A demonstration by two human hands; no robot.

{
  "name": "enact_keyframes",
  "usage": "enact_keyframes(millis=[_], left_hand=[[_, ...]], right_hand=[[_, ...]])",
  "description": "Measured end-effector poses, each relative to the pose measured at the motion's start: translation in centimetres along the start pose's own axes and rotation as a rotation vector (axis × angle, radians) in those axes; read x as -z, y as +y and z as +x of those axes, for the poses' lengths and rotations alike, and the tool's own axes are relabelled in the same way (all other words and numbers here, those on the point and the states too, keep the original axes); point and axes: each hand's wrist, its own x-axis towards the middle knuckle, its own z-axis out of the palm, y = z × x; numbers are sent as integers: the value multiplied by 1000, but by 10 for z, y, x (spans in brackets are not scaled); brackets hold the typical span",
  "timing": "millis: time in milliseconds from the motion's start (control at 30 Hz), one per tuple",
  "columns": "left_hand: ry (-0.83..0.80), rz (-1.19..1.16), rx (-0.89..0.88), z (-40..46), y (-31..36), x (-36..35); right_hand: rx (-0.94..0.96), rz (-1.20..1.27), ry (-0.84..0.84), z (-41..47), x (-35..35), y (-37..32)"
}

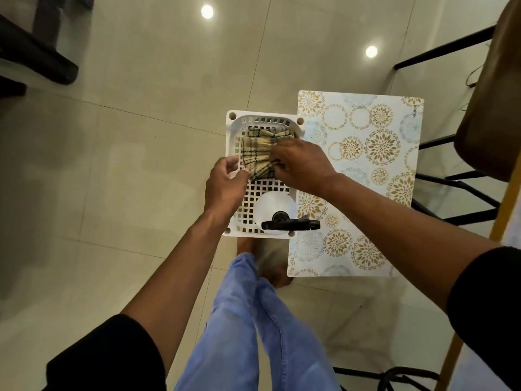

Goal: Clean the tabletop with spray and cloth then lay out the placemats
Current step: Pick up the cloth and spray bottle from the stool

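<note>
Over glass bench: left hand (225, 183) gripped white basket (236, 128) rim, fingers curled. Checked cloth (258, 149) lay inside basket, pinched by right hand (301, 162). Spray bottle (277, 214) stood at basket's near end. Floral placemats (366, 170) lay just right.

sleeves (118, 354): black, short, ending above the elbows | trousers (253, 334): light blue denim | forearms: bare; feet: bare
</note>
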Motion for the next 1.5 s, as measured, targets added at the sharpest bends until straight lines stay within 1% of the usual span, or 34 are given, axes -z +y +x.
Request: enact_keyframes(millis=[67,133,233,300,367,400,467,533,600,633,700,767,867,1000,1133,1233,1267,1300,1400,1467,1500], left_hand=[[47,-57,51,-4,4,4],[31,-177,109,-8,10,9],[-85,-344,160,-14,23,14],[-167,-367,119,-19,30,14],[-240,-276,26,-21,35,11],[-247,-187,-24,-21,36,9],[-161,17,-121,-21,40,4],[-14,162,-219,-19,43,4],[76,193,-301,-18,45,10],[83,188,-324,-18,45,14],[41,170,-345,-22,46,23],[-16,87,-333,-29,49,30],[-61,-66,-243,-42,59,33],[-163,-399,-97,-61,78,35],[-279,-629,-87,-81,91,37],[-449,-808,-75,-92,95,44],[-480,-827,-91,-95,96,45],[-475,-810,-115,-98,96,46],[-369,-636,-245,-103,94,38],[-324,-603,-260,-104,93,33],[-331,-616,-250,-103,94,34]], right_hand=[[-93,74,1,4,14,-5],[-171,131,24,7,28,-11],[-225,229,80,7,48,-22],[-244,293,121,7,58,-30],[-261,334,133,5,64,-37],[-260,347,139,5,67,-41],[-246,388,155,3,74,-48],[-231,415,167,2,84,-54],[-219,412,185,-1,95,-57],[-217,413,202,-3,100,-58],[-220,414,249,-6,109,-57],[-231,407,300,-10,116,-59],[-237,341,373,-18,121,-70],[-163,280,454,-39,116,-94],[-117,240,515,-58,99,-112],[-121,222,583,-64,93,-115],[-130,236,602,-65,94,-116],[-135,261,614,-67,95,-116],[-154,386,632,-72,101,-114],[-241,412,684,-78,105,-108],[-316,424,699,-81,108,-102]])
